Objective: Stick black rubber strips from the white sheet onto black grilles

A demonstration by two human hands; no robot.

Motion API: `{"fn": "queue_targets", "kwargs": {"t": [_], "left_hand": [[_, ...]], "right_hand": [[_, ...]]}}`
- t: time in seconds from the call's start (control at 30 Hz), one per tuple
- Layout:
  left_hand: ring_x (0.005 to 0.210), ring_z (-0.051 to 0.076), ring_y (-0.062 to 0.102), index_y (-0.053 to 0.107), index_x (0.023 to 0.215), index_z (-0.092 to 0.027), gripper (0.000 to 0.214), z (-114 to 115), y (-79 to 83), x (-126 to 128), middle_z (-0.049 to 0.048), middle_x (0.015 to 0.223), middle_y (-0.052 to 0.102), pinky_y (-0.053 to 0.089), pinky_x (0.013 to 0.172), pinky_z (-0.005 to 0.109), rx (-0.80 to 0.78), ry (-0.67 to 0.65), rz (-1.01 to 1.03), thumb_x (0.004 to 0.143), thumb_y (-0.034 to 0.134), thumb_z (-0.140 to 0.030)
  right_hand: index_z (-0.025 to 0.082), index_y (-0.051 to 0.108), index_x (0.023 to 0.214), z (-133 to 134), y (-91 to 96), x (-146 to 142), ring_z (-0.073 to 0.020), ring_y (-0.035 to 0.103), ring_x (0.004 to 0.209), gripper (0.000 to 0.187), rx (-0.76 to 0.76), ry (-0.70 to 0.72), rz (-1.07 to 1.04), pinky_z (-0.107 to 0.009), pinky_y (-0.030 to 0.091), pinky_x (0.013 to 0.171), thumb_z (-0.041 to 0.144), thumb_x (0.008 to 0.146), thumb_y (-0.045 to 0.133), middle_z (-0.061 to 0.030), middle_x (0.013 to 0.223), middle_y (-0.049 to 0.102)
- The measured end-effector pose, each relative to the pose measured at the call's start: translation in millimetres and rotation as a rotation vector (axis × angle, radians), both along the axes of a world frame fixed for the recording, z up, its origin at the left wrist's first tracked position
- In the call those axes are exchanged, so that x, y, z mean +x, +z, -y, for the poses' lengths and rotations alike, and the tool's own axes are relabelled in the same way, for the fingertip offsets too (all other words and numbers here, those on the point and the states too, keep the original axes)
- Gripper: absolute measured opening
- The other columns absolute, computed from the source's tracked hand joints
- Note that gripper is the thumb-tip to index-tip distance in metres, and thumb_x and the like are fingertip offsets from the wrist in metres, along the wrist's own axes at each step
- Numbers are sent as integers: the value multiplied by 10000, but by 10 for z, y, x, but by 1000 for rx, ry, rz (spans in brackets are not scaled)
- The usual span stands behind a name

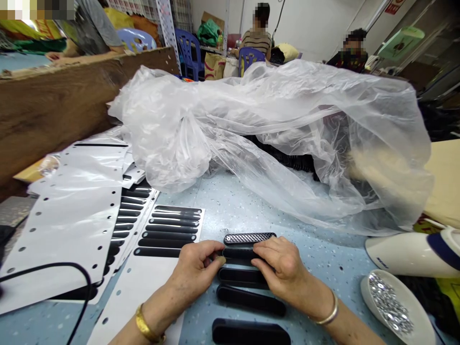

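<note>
My left hand [203,261] pinches the left end of a black oblong piece [237,254] with rounded ends, and my right hand [280,263] grips its right end. Just behind it lies a similar piece with a silvery cross-hatched face [247,238]. Nearer to me are more black oblong pieces in a column, among them one [242,276] beside my right hand, another [249,300] slightly slanted, and one [251,332] at the bottom edge. Left of my hands, a white backing sheet [151,273] carries several black rounded strips [168,235]. My fingers partly cover the held piece's ends.
Stacked white sheets [72,201] and a black cable [81,273] occupy the left, beside a wooden board [53,105]. Crumpled clear plastic [287,110] spreads across the back. At right are a bowl of small metal parts [390,306] and a white appliance [402,256]. Other people sit beyond.
</note>
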State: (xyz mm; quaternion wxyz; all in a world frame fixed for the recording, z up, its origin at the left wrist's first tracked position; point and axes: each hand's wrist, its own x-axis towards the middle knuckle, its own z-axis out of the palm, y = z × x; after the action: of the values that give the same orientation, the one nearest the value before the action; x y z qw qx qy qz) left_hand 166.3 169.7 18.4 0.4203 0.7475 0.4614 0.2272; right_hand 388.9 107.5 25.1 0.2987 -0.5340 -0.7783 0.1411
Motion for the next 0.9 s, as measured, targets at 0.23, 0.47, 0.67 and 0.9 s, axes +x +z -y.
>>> {"fn": "queue_targets", "kwargs": {"t": [0.23, 0.47, 0.67, 0.9], "left_hand": [[577, 154, 655, 746, 881, -186, 192, 1, -15, -11, 17, 683, 742, 512, 548, 268, 30, 1, 6, 772, 594, -227], [610, 130, 679, 738, 949, -215, 212, 10, -65, -37, -3, 777, 768, 543, 589, 240, 153, -20, 71, 780, 614, -185], [688, 145, 714, 736, 937, -212, 183, -10, -58, -45, 6, 819, 777, 563, 643, 241, 182, -73, 66, 813, 607, -175], [763, 156, 730, 726, 906, -182, 173, -32, -22, -47, 37, 857, 775, 588, 708, 253, 276, -164, 86, 843, 568, -146]], "right_hand": [[154, 696, 873, 3, -10, -11, -212, 612, 742, 127, -29, -8, 32, -358, 391, 683, 124, 882, 572, -66, 805, 694], [153, 693, 859, -8, 1, -26, -213, 605, 744, 109, -36, -17, 60, -365, 387, 690, 127, 864, 587, -61, 805, 691], [155, 708, 842, -28, 30, -33, -209, 615, 723, 119, -51, -18, 33, -358, 414, 673, 133, 861, 592, -62, 776, 699], [152, 730, 860, -32, -27, 10, -198, 635, 731, 119, -70, -2, -43, -342, 484, 691, 172, 881, 614, -64, 805, 717]]}}
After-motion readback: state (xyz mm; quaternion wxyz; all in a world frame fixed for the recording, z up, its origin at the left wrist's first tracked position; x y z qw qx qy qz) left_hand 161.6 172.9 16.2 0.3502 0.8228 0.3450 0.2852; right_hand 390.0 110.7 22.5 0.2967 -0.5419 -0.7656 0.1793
